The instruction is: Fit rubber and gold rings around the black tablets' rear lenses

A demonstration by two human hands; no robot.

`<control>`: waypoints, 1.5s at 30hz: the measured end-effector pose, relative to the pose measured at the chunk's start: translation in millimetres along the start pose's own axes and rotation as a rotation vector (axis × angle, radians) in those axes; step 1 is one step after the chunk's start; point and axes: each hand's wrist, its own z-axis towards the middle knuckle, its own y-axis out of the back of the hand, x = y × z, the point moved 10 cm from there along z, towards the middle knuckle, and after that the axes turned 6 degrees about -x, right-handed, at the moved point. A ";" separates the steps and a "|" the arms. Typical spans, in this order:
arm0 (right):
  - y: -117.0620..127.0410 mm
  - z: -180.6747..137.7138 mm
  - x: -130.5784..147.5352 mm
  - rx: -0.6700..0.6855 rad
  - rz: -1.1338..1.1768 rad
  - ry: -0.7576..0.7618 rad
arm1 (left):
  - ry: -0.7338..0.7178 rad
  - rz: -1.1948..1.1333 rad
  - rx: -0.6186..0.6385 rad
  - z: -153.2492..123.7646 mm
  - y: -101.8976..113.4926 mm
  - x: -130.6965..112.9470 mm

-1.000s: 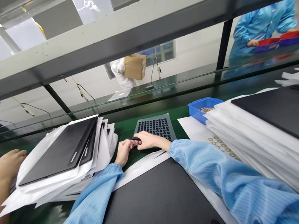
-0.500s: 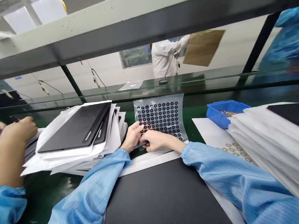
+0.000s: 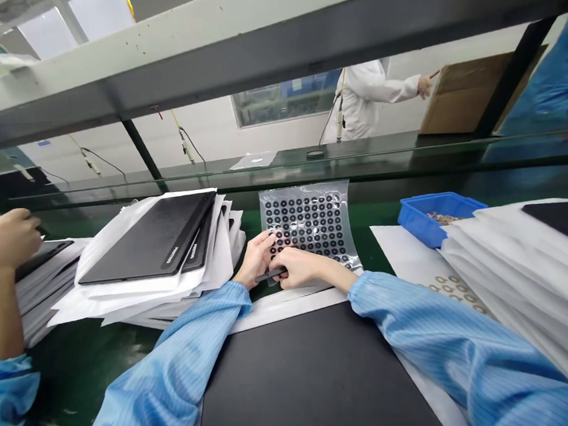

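A clear sheet of small black rings (image 3: pixel 310 224) lies on the green bench ahead of me. My left hand (image 3: pixel 255 259) rests its fingers on the sheet's lower left corner, fingers curled against it. My right hand (image 3: pixel 296 267) is closed round a thin dark tool (image 3: pixel 270 275) whose tip points left toward my left hand. Both hands meet at the sheet's near edge. A flat black panel (image 3: pixel 304 378) on white wrapping lies under my forearms.
A stack of black panels in white sleeves (image 3: pixel 157 252) sits at the left, a taller white stack (image 3: pixel 525 270) at the right. A blue bin (image 3: pixel 437 215) stands behind a backing sheet of rings (image 3: pixel 446 284). A co-worker's hand (image 3: pixel 2 240) works at far left.
My hands went from the bench before the sheet onto its lower left corner. The tool dropped lower in my right hand. My view shifted, and the person carrying cardboard walked right.
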 end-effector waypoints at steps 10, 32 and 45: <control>4.2 -8.8 -13.9 0.110 -0.094 -0.147 | -0.143 0.084 -0.180 7.3 25.4 -14.1; 51.2 -19.7 -62.6 -0.122 -0.166 -0.324 | 0.172 0.209 -0.124 1.0 21.5 27.4; 33.6 -15.0 -40.6 -0.009 0.052 -0.386 | 0.137 0.315 -0.105 -1.7 21.4 30.4</control>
